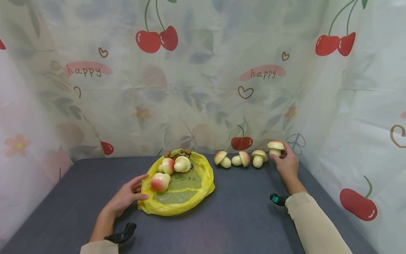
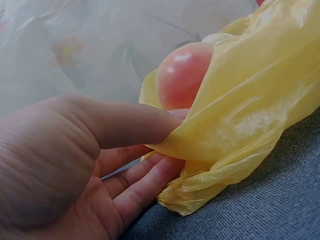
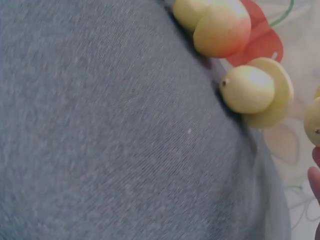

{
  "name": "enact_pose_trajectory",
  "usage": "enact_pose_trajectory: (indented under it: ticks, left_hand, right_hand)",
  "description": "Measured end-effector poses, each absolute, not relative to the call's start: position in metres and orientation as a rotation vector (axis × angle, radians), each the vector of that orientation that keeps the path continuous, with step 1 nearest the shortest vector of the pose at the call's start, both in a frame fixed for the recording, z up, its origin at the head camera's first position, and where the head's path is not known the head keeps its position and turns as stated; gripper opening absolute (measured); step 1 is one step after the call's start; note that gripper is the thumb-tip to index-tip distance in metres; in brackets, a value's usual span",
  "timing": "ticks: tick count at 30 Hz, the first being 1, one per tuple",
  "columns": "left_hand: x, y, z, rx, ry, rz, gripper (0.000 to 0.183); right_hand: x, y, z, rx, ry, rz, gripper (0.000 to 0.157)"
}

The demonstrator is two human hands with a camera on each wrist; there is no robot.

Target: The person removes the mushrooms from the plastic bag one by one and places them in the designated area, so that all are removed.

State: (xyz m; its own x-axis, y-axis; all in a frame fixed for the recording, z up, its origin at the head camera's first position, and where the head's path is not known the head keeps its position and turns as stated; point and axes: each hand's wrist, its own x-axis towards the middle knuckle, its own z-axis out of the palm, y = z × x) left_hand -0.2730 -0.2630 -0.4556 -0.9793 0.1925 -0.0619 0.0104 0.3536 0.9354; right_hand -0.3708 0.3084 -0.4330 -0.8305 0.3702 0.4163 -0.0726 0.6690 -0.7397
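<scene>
A yellow plastic bag (image 1: 176, 210) lies with its mouth spread wide on the dark table. My left hand (image 1: 126, 194) pinches its left rim; in the left wrist view the thumb (image 2: 135, 125) presses on the yellow film with fingers on the other side. Inside the bag are three toy mushrooms (image 1: 160, 182), cream with reddish caps. At the back right, my right hand (image 1: 288, 163) holds another toy mushroom (image 1: 275, 145) upright by its side, cap on top. The right wrist view catches only fingertips (image 3: 315, 180) and part of this mushroom at its right edge.
Left of the held mushroom, three more toy mushrooms (image 1: 241, 159) lie in a row along the table's back edge. A patterned curtain (image 1: 196, 106) hangs behind the table (image 1: 241, 218) and at both sides. Each wrist wears a black band (image 1: 122, 234).
</scene>
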Motion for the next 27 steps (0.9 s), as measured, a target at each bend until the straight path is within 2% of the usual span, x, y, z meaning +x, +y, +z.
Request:
enact_pose_trajectory:
  ticks: [27]
  left_hand:
    - [-0.273, -0.264, -0.456, 0.204, 2.430, 1.701, 0.081]
  right_hand:
    - [-0.370, 0.316, -0.449, -0.382, -2.614, 0.993, 0.070]
